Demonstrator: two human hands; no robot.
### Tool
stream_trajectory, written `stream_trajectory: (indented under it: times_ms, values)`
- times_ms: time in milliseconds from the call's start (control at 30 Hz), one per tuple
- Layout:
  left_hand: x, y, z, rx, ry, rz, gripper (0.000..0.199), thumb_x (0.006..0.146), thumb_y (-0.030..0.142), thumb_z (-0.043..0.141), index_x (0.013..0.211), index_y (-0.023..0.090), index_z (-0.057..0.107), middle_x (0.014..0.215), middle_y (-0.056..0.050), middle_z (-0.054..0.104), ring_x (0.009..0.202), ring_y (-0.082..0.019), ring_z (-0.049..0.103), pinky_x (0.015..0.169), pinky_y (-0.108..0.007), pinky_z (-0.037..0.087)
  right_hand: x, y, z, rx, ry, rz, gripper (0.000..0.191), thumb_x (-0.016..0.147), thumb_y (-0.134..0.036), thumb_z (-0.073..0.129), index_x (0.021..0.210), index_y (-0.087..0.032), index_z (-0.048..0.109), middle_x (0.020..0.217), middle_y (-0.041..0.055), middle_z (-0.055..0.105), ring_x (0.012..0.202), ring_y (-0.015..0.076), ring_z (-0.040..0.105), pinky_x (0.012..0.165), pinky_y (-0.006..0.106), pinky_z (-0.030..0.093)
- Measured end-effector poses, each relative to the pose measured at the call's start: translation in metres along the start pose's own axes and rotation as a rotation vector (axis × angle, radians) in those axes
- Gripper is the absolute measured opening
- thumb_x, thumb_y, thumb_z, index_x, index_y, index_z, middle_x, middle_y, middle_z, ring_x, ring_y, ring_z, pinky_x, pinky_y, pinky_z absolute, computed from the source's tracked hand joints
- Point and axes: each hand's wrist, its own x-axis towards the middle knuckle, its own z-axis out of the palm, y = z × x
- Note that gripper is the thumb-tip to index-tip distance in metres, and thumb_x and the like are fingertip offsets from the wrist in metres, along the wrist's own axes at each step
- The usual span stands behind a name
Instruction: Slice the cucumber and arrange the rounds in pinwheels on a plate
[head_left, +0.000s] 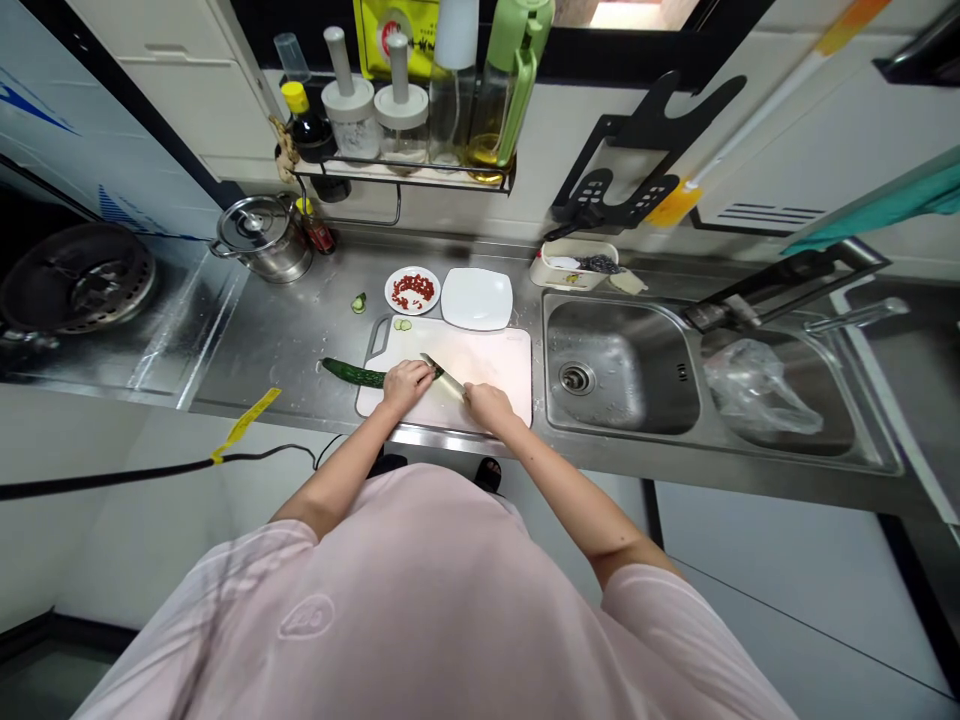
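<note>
Masking the cucumber [352, 374] front end, left hand [407, 386]

Stainless-steel countertop [292, 335] inspected. Resting directly on it: a white plastic cutting board [499, 365] near the front edge, a square white plate [477, 298] just behind the board, and beside that a small round plate [391, 290] of chopped red pieces (chili by the look, too small to confirm). A cucumber slice [358, 303] lies loose on the steel. A lidded steel pot [262, 240] stands further left, and a white plastic tray [562, 268] sits behind the sink.
</note>
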Motion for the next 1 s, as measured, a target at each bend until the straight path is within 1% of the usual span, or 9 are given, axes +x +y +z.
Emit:
stream_trajectory:
  times_ms: [133, 367, 533, 667, 833, 1000]
  values:
    - [0.000, 0.000, 0.000, -0.007, -0.002, -0.004, 0.023, 0.091, 0.035, 0.050, 0.093, 0.025, 0.072, 0.094, -0.004, 0.070, 0.086, -0.017, 0.058, 0.075, -0.030, 0.042, 0.003, 0.000, 0.001, 0.003, 0.009, -0.017, 0.032, 0.096, -0.024, 0.034, 0.114, -0.016, 0.060, 0.106, 0.0137, 0.066, 0.099, 0.0230, 0.063, 0.081, 0.029, 0.044]
    - [0.001, -0.001, 0.000, -0.007, -0.005, 0.000, 0.024, 0.091, 0.035, 0.050, 0.092, 0.025, 0.072, 0.095, -0.004, 0.070, 0.087, -0.017, 0.058, 0.075, -0.030, 0.042, 0.025, -0.013, -0.002, 0.018, 0.046, -0.038, 0.031, 0.094, -0.017, 0.034, 0.114, -0.016, 0.058, 0.105, 0.0134, 0.066, 0.099, 0.0221, 0.063, 0.080, 0.028, 0.044]
    - [0.001, -0.001, 0.000, 0.001, 0.003, 0.005, 0.024, 0.091, 0.035, 0.050, 0.094, 0.025, 0.071, 0.095, -0.005, 0.070, 0.086, -0.017, 0.058, 0.075, -0.030, 0.042, 0.035, -0.018, -0.004, 0.024, 0.067, -0.051, 0.032, 0.095, -0.018, 0.033, 0.114, -0.015, 0.058, 0.105, 0.0139, 0.066, 0.099, 0.0221, 0.062, 0.081, 0.028, 0.044]
    - [0.001, -0.001, 0.000, 0.009, 0.010, 0.009, 0.024, 0.091, 0.036, 0.050, 0.092, 0.025, 0.071, 0.094, -0.004, 0.070, 0.086, -0.017, 0.058, 0.074, -0.029, 0.042, 0.030, -0.013, -0.003, 0.019, 0.076, -0.057, 0.032, 0.095, -0.021, 0.033, 0.112, -0.016, 0.059, 0.104, 0.0136, 0.067, 0.098, 0.0232, 0.063, 0.080, 0.029, 0.044]
    - [0.000, -0.002, 0.001, 0.005, -0.003, 0.003, 0.026, 0.092, 0.037, 0.048, 0.092, 0.025, 0.071, 0.093, -0.003, 0.070, 0.085, -0.016, 0.057, 0.075, -0.029, 0.042, 0.018, -0.003, 0.002, 0.015, 0.041, -0.044, 0.033, 0.096, -0.024, 0.032, 0.113, -0.016, 0.060, 0.104, 0.0131, 0.067, 0.097, 0.0232, 0.063, 0.080, 0.029, 0.044]
    - [0.000, -0.002, 0.001, -0.003, -0.015, -0.009, 0.026, 0.092, 0.037, 0.048, 0.093, 0.026, 0.071, 0.094, -0.003, 0.070, 0.086, -0.016, 0.058, 0.076, -0.029, 0.042, 0.021, -0.006, 0.003, 0.012, 0.027, -0.032, 0.033, 0.096, -0.021, 0.033, 0.114, -0.016, 0.060, 0.107, 0.0141, 0.066, 0.100, 0.0232, 0.063, 0.082, 0.029, 0.043]
